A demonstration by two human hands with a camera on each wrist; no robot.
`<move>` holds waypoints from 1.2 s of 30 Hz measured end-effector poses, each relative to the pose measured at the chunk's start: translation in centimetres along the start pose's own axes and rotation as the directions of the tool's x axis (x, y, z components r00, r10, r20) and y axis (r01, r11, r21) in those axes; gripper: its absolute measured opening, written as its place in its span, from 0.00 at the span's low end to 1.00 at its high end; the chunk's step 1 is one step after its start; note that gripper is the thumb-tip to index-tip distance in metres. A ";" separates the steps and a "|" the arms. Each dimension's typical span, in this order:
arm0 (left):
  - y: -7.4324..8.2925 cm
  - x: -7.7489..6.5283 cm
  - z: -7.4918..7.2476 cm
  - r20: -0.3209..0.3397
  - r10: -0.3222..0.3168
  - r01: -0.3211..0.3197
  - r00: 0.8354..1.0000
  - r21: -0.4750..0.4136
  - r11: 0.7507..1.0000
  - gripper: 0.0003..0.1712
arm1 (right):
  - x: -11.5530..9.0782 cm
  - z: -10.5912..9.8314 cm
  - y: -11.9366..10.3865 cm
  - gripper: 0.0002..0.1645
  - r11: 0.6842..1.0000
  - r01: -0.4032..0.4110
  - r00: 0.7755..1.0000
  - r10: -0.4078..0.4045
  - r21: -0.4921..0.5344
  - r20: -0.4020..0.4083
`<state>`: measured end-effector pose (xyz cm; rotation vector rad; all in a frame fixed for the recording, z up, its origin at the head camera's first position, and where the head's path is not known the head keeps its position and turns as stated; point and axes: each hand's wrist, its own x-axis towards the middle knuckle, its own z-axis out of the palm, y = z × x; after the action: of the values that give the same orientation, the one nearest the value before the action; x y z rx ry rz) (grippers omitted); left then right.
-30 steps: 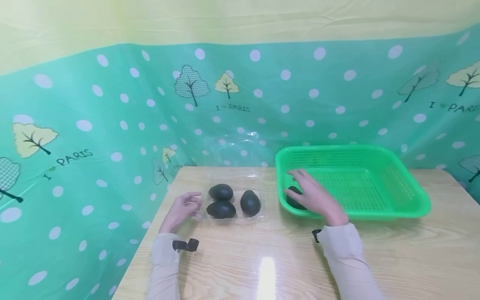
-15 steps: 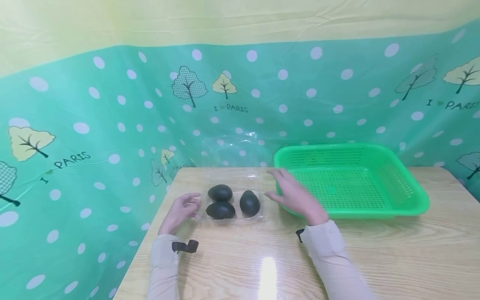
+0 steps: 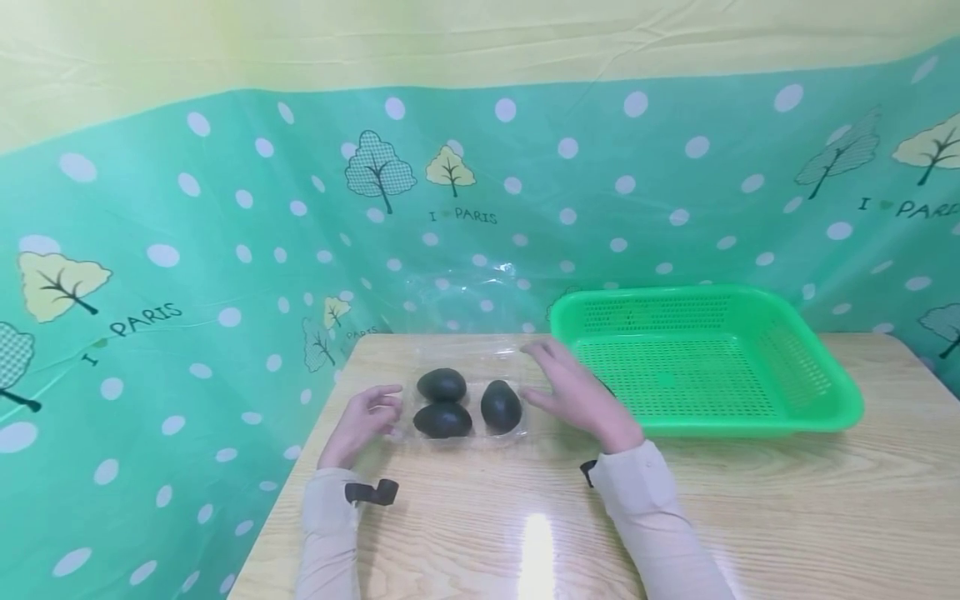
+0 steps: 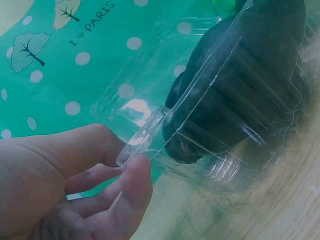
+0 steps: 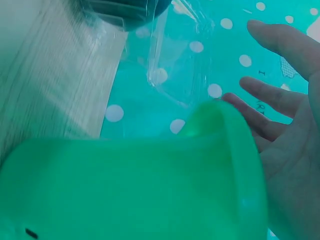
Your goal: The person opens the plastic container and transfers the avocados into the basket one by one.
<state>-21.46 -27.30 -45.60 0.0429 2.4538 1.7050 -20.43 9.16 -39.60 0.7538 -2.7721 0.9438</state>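
My left hand (image 3: 363, 425) pinches the left rim tab of a clear plastic clamshell box (image 4: 142, 135) between thumb and forefinger. The lid stands raised at the back. Inside the base lie three dark avocados: one at the back left (image 3: 442, 385), one in front of it (image 3: 442, 420), one on the right (image 3: 501, 407). My right hand (image 3: 577, 400) hovers between the box and the green basket (image 3: 821, 392), fingers spread and holding nothing, fingertips close to the box's right edge. A dark sliver (image 3: 609, 389) shows beside the right wrist, over the basket's left end.
The green perforated basket stands on the right of the wooden table (image 3: 465, 517), its left rim right under the right hand. Behind the table hangs a green dotted curtain (image 3: 622, 158), close to the raised lid.
My right hand has left the avocado at the basket's left end and moved left to the box's right edge. The left hand keeps its place on the box.
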 end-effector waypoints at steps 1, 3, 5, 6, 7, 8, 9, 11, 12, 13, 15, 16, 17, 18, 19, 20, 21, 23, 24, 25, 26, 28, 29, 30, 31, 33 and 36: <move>0.0 0.0 0.0 0.002 0.001 -0.001 1.000 0.001 1.000 0.32 | 0.0 0.1 -0.1 0.38 1.000 0.002 1.000 -0.002 0.003 0.002; 0.0 0.0 0.1 0.002 0.003 -0.003 1.000 0.002 1.000 0.32 | 0.1 0.4 -0.2 0.38 1.000 0.002 1.000 -0.002 0.006 0.004; 0.0 0.0 0.1 0.006 0.007 -0.007 1.000 0.004 1.000 0.32 | 0.2 0.7 -0.3 0.38 1.000 0.000 1.000 0.000 0.007 0.009; 0.0 0.0 0.1 0.006 0.006 -0.006 1.000 0.006 1.000 0.32 | 0.2 0.8 -0.3 0.38 1.000 -0.001 1.000 0.001 0.009 0.013; 0.0 0.0 0.2 0.006 0.007 -0.007 1.000 0.005 1.000 0.32 | 0.3 1.0 -0.4 0.38 1.000 0.001 1.000 -0.001 0.015 0.016; 0.1 0.0 0.2 0.005 0.005 -0.005 1.000 0.002 1.000 0.32 | 0.3 1.1 -0.4 0.37 1.000 0.004 1.000 -0.004 0.017 0.019; 0.1 -0.1 0.2 0.006 0.003 -0.003 1.000 -0.001 1.000 0.32 | 0.4 1.3 -0.5 0.37 1.000 0.005 1.000 -0.005 0.021 0.022; 0.3 -0.1 0.2 0.010 0.000 0.000 1.000 -0.007 1.000 0.33 | 0.5 1.7 -0.6 0.36 1.000 0.008 1.000 -0.009 0.021 0.030; 0.3 -0.1 0.2 0.011 0.002 -0.002 1.000 -0.011 1.000 0.33 | 0.6 1.8 -0.6 0.36 1.000 0.012 0.999 -0.012 0.020 0.033; 0.3 -0.1 0.2 0.013 0.005 -0.005 1.000 -0.013 1.000 0.33 | 0.6 2.0 -0.7 0.35 1.000 0.014 0.999 -0.014 0.017 0.036; 0.4 -0.2 0.2 0.015 0.007 -0.007 1.000 -0.015 1.000 0.33 | 0.8 2.4 -0.8 0.35 1.000 0.018 0.999 -0.018 0.003 0.040; 0.4 -0.2 0.2 0.016 0.010 -0.009 1.000 -0.016 1.000 0.33 | 0.8 2.5 -0.8 0.35 1.000 0.020 0.999 -0.019 -0.007 0.045; 0.3 -0.2 0.2 0.016 0.010 -0.010 1.000 -0.016 1.000 0.33 | 0.9 2.6 -0.9 0.35 1.000 0.021 0.999 -0.020 -0.014 0.050; 0.3 -0.2 0.2 0.016 0.010 -0.010 1.000 -0.015 1.000 0.33 | 0.9 2.8 -1.0 0.35 1.000 0.021 0.998 -0.020 -0.021 0.055; 0.3 -0.2 0.2 0.016 0.008 -0.008 1.000 -0.012 1.000 0.33 | 1.0 2.9 -1.1 0.35 0.999 0.019 0.998 -0.018 -0.025 0.062; 0.3 -0.2 0.2 0.016 0.005 -0.005 1.000 -0.009 1.000 0.33 | 1.0 3.1 -1.2 0.35 0.999 0.023 0.998 -0.021 -0.030 0.066; 0.3 -0.2 0.2 0.017 0.003 -0.003 1.000 -0.007 1.000 0.33 | 1.0 3.2 -1.2 0.35 0.999 0.024 0.997 -0.021 -0.034 0.073; 0.3 -0.2 0.2 0.014 0.001 -0.001 1.000 -0.004 1.000 0.33 | 1.1 3.4 -1.3 0.35 0.999 0.022 0.996 -0.019 -0.036 0.089; 0.3 -0.2 0.2 0.012 -0.001 0.001 1.000 -0.004 1.000 0.33 | 1.1 3.6 -1.4 0.34 0.999 0.021 0.995 -0.018 -0.039 0.096; 0.3 -0.2 0.2 0.010 -0.002 0.002 1.000 -0.005 1.000 0.33 | 1.1 3.7 -1.4 0.34 0.999 0.022 0.995 -0.017 -0.041 0.101; 0.3 -0.2 0.2 0.012 -0.001 0.001 1.000 -0.004 1.000 0.33 | 1.2 3.8 -1.5 0.34 0.999 0.021 0.994 -0.017 -0.040 0.104; 0.3 -0.2 0.2 0.009 -0.001 0.001 1.000 -0.005 1.000 0.33 | 1.2 4.0 -1.6 0.33 0.999 0.015 0.994 -0.010 -0.043 0.113; 0.3 -0.2 0.2 0.009 -0.004 0.004 1.000 -0.007 1.000 0.33 | 1.2 4.2 -1.7 0.32 0.999 0.015 0.993 -0.009 -0.049 0.116; 0.3 -0.2 0.2 0.010 -0.004 0.005 1.000 -0.007 1.000 0.33 | 1.3 4.3 -1.7 0.31 0.999 0.015 0.993 -0.009 -0.052 0.119; 0.3 -0.2 0.1 0.011 -0.004 0.005 1.000 -0.006 1.000 0.33 | 1.3 4.5 -1.7 0.30 0.998 0.017 0.993 -0.010 -0.052 0.121; 0.2 -0.2 0.1 0.011 -0.007 0.007 1.000 -0.003 1.000 0.33 | 1.4 4.8 -1.7 0.27 0.998 0.023 0.991 -0.016 -0.058 0.130; 0.2 -0.3 0.1 0.010 -0.008 0.008 1.000 -0.007 1.000 0.32 | 1.4 5.3 -1.6 0.24 0.998 0.029 0.990 -0.020 -0.059 0.143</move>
<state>-21.21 -27.17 -45.43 0.0413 2.4373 1.7064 -20.59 4.28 -42.58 0.8762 -2.8906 0.8281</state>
